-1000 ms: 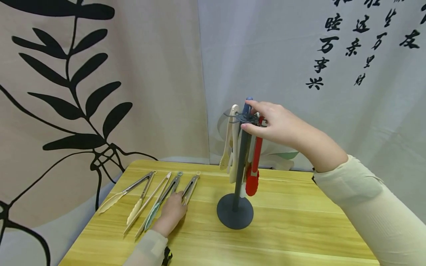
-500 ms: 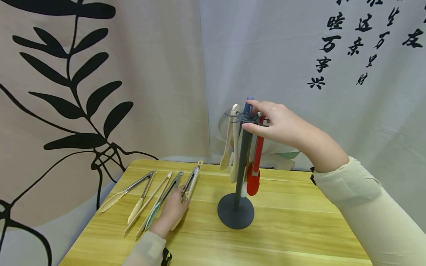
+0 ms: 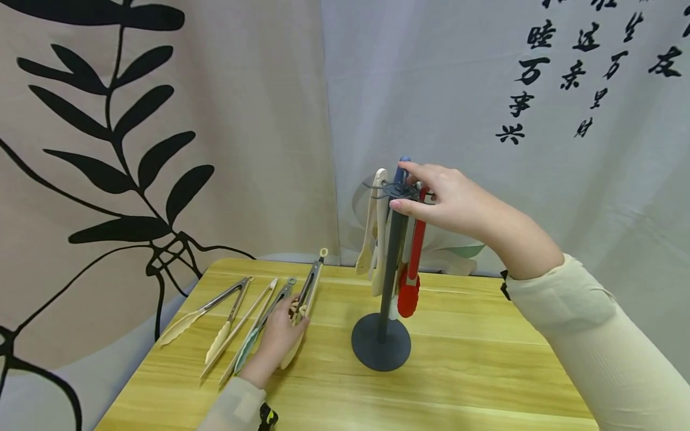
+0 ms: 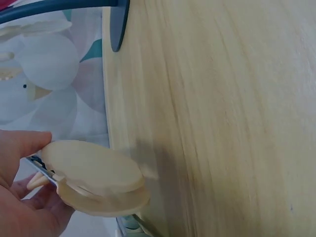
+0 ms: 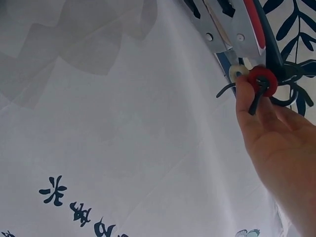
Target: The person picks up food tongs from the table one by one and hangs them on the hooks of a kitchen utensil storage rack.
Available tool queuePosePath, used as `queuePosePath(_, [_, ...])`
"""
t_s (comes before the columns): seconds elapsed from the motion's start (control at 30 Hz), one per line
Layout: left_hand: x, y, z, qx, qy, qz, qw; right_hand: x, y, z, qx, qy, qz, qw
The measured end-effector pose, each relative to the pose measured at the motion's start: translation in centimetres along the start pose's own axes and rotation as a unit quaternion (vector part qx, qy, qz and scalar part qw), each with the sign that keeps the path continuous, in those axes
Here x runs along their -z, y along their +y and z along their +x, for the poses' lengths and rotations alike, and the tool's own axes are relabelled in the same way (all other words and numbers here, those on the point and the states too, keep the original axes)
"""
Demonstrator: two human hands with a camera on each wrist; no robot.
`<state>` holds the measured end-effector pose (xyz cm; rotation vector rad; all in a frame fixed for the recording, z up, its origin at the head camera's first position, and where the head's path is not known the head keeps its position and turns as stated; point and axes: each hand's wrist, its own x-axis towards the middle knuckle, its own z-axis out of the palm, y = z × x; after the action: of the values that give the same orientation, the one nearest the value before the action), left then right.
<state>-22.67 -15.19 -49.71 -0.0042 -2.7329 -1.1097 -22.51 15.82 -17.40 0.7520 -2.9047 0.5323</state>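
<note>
In the head view my left hand point(image 3: 280, 332) grips metal tongs point(image 3: 309, 286) with cream heads, the ring end pointing away. The left wrist view shows the two cream heads of these tongs point(image 4: 94, 165) close together, with a shadow on the wood below. My right hand point(image 3: 450, 196) holds the top of a dark hanging stand point(image 3: 387, 287), its thumb under the hooks and a finger near the knob. Red tongs point(image 3: 415, 251) hang by that hand; in the right wrist view its fingers touch their red ring point(image 5: 263, 81). Cream utensils point(image 3: 381, 233) hang on the stand's left.
Left of my left hand lie tongs with cream heads point(image 3: 180, 328), slim tan-tipped tongs point(image 3: 237, 329) and tongs with mint heads point(image 3: 247, 352). The wooden table point(image 3: 474, 359) reaches back to a printed curtain point(image 3: 269, 120). The stand's round base point(image 3: 381, 353) rests mid-table.
My left hand has taken the cream-headed tongs up off the table, their ring end rising past the back edge in view. The right hand and the stand have stayed in place.
</note>
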Motion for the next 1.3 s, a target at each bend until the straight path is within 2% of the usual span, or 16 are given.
queuePosePath(0.17, [0.3,0.6,0.0,-0.019,0.007,-0.013,0.9997,0.0,0.1,0.0,0.005,0.0,0.003,1.0])
queuePosePath(0.5, [0.7,1.5,0.2,-0.033,0.013,-0.049,0.9981,0.0,0.1,-0.1,0.0,-0.001,0.011,1.0])
queuePosePath(0.87, [1.5,3.2,0.1,-0.077,0.036,-0.086,0.9927,-0.3,0.2,-0.1,0.001,0.013,0.015,1.0])
queuePosePath(1.1, [2.2,4.6,0.2,-0.079,0.02,-0.12,0.9895,-0.5,0.4,-0.1,0.001,0.02,0.02,1.0])
queuePosePath(1.3, [2.7,5.3,0.4,-0.09,0.021,-0.138,0.9861,-0.6,0.3,-0.1,0.004,0.024,0.021,0.999])
